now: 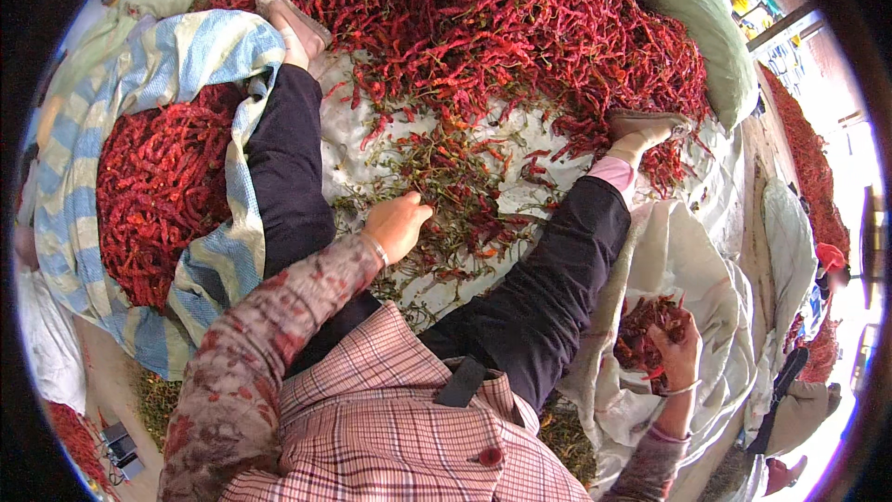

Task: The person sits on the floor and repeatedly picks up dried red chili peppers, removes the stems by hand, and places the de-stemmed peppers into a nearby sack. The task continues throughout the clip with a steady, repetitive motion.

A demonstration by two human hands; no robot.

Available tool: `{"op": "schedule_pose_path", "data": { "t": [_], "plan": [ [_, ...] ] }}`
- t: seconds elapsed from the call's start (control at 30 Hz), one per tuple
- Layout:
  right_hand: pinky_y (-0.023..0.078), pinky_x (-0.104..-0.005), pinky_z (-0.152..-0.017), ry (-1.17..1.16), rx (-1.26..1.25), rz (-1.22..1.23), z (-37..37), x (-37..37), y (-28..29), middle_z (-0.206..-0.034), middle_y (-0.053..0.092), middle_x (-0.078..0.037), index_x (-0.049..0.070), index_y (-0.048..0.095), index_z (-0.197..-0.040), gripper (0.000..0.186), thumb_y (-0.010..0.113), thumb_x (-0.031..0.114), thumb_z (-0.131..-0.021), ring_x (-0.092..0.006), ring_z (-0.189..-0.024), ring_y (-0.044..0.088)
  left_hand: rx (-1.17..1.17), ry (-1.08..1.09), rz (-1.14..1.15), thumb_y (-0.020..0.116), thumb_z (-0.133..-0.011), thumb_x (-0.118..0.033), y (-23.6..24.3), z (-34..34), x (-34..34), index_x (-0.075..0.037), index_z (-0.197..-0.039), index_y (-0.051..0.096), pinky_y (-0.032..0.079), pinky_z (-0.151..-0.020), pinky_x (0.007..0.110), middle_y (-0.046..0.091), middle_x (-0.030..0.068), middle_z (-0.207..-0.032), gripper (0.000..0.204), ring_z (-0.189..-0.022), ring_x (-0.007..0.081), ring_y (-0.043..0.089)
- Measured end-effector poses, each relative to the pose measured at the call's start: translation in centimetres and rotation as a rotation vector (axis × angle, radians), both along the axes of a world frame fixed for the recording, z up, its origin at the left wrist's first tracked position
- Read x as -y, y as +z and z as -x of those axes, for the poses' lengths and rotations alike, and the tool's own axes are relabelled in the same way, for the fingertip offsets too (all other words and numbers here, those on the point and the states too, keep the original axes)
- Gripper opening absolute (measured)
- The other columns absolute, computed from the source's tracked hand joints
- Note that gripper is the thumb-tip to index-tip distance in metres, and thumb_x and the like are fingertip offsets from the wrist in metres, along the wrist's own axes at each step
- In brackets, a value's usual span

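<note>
My left hand (pixel 398 226) is closed, knuckles up, above a scatter of green stems and dried chillies (pixel 455 186) on the white sheet between my legs. Whatever its fingers hold is hidden. At my right side, my right hand (pixel 676 349) is down in the mouth of a white sack (pixel 706 270), its fingers curled around dried red chillies (pixel 636 339). More chillies lie in the sack beside that hand. Beyond my feet rises a large heap of dried red chillies (pixel 502 28), many with stems.
A blue-and-white striped sack (pixel 209 46) full of red chillies (pixel 163 186) stands open by my left leg. A stuffed pale green sack (pixel 711 37) edges the heap at the far right. More chillies (pixel 808 167) lie beyond it. A small dark device (pixel 121 446) is at lower left.
</note>
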State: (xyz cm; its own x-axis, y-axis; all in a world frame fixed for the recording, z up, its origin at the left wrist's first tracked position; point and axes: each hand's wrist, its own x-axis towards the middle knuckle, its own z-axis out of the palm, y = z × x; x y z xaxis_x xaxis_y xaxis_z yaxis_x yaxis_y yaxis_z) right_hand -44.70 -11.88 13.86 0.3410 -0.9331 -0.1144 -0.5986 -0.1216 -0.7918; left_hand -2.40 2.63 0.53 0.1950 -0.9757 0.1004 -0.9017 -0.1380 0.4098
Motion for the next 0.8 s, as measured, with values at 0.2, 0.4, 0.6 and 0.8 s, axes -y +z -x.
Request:
{"op": "schedule_pose_path", "data": {
  "t": [0.2,0.4,0.6,0.8],
  "plan": [
    [0.043,-0.0281,-0.074,-0.173,-0.267,0.461,4.8,1.3,-2.2,-0.095,0.052,-0.012,-0.003,0.052,-0.101,0.036,0.065,0.008,-0.07,-0.0186,-0.085,0.053,0.029,-0.045,-0.039,0.055,-0.07,-0.009,-4.1,-0.3,2.0,-0.005,-0.068,0.055,0.045,-0.059,0.041,0.049,0.0113,-0.076,0.005,-0.069,0.0294,0.055],
    [0.042,-0.0221,-0.06,0.129,0.027,0.178,-12.0,-4.2,-4.4,-0.074,0.055,-0.005,-0.001,0.058,-0.088,0.019,0.065,0.006,-0.071,-0.0101,-0.066,0.051,0.03,0.013,-0.206,0.056,-0.069,-0.009,-3.1,-1.4,-0.7,-0.005,-0.076,0.052,0.045,-0.061,0.043,0.051,0.0107,-0.079,0.009,-0.072,0.0316,0.054],
    [0.044,-0.0288,-0.053,0.437,0.275,0.12,-22.2,-7.8,-9.1,-0.072,0.057,-0.013,-0.001,0.058,-0.088,0.024,0.067,0.012,-0.07,-0.0177,-0.06,0.056,-0.138,0.085,-0.173,0.059,-0.065,-0.015,-1.5,-0.8,-0.7,-0.003,-0.069,0.053,0.044,-0.061,0.043,0.055,0.0157,-0.073,0.014,-0.07,0.0336,0.056],
    [0.045,-0.0261,-0.052,0.464,0.343,-0.416,-25.0,-9.1,-12.0,-0.071,0.061,-0.009,-0.003,0.059,-0.085,0.019,0.063,0.012,-0.075,-0.0126,-0.059,0.056,-0.493,0.218,-0.142,0.073,-0.06,-0.017,0.3,-1.7,-2.6,-0.001,-0.062,0.052,0.039,-0.051,0.03,0.052,0.0081,-0.057,0.026,-0.053,0.0152,0.049]
  ]
}}
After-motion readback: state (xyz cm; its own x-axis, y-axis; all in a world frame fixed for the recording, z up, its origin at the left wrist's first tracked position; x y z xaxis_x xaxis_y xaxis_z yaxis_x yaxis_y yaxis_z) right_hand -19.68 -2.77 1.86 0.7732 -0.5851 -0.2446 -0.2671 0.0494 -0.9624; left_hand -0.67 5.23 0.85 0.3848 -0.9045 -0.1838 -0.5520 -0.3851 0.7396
